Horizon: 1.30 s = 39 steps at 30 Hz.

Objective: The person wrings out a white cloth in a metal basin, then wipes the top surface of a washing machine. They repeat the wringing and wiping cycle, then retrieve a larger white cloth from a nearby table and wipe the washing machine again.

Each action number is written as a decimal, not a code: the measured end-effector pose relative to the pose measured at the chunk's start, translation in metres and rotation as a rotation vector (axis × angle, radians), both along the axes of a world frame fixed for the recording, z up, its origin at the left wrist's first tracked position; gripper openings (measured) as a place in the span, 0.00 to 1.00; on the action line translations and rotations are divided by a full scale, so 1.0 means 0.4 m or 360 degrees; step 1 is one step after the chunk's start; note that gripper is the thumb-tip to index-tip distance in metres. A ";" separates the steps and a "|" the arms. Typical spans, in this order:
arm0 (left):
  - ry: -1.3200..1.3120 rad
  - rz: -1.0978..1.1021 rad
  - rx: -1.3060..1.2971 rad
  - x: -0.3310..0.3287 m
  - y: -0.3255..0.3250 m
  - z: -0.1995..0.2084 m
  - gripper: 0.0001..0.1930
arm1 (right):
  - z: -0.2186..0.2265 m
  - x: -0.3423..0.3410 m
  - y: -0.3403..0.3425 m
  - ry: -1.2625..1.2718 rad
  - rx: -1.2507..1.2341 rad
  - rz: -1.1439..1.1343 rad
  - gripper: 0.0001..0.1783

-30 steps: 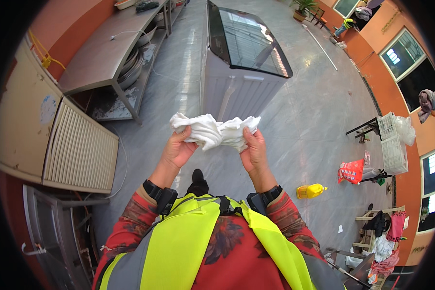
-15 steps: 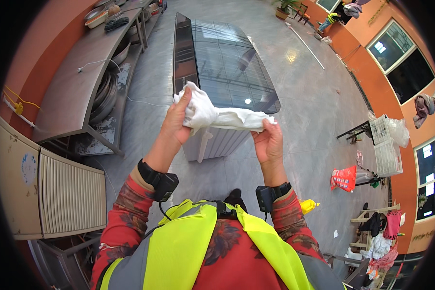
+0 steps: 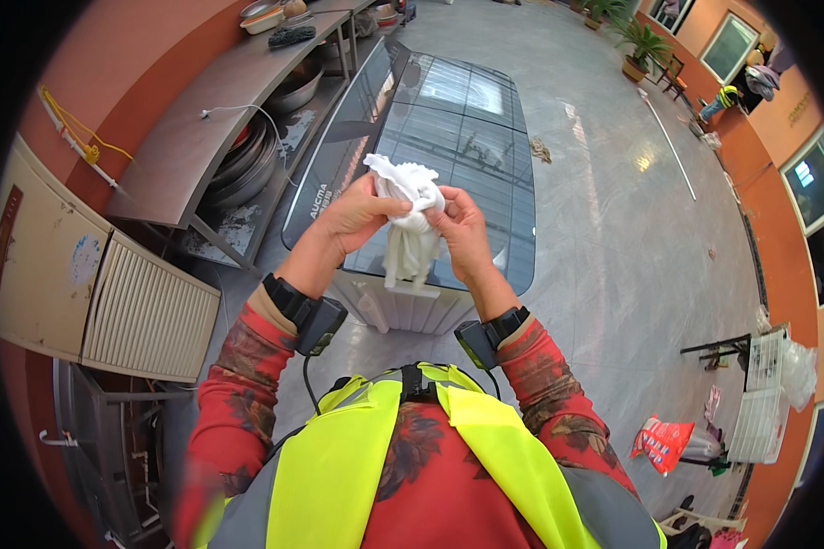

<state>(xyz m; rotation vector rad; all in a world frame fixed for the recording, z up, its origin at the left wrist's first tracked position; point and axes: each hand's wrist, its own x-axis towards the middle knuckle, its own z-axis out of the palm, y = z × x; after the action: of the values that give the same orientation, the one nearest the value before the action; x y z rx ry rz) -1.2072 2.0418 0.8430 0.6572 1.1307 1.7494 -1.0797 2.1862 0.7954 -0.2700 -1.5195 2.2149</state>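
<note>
A crumpled white cloth [image 3: 408, 220] is bunched between both hands, part of it hanging down between them. My left hand [image 3: 355, 214] grips its left side and my right hand [image 3: 460, 229] grips its right side, fingers nearly touching. Both hands are raised in front of my chest, above the near end of a long chest freezer with a dark curved glass lid [image 3: 449, 146]. Black bands sit on both wrists, and I wear a yellow vest over red patterned sleeves.
A grey metal shelf table [image 3: 192, 137] with bowls and stacked basins stands to the left against an orange wall. A beige cabinet with a ribbed panel [image 3: 110, 302] is at near left. Grey floor stretches right; a red bag [image 3: 661, 441] and racks stand at lower right.
My hands have come together, gathering the stretched-out cloth into a tight bunch. My view has shifted forward, so the freezer now lies directly under the hands.
</note>
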 end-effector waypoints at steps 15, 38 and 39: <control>0.0208 0.0861 -0.0680 -0.181 0.013 -0.110 0.09 | -0.071 -0.088 0.265 -0.0466 0.0201 -0.0149 0.13; 0.2434 0.0336 -0.0744 -0.059 0.139 -0.310 0.11 | -0.238 -0.024 0.208 -0.0362 0.1930 -0.0306 0.19; 0.2350 0.0322 -0.0782 -0.064 0.134 -0.312 0.11 | -0.242 -0.009 0.205 -0.0317 0.1938 -0.0335 0.16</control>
<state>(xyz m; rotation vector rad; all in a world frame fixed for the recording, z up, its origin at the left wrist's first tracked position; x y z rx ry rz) -1.2328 2.0953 0.7183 1.6112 2.5303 0.8273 -1.0831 2.2683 0.6987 -0.2244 -2.4696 0.8258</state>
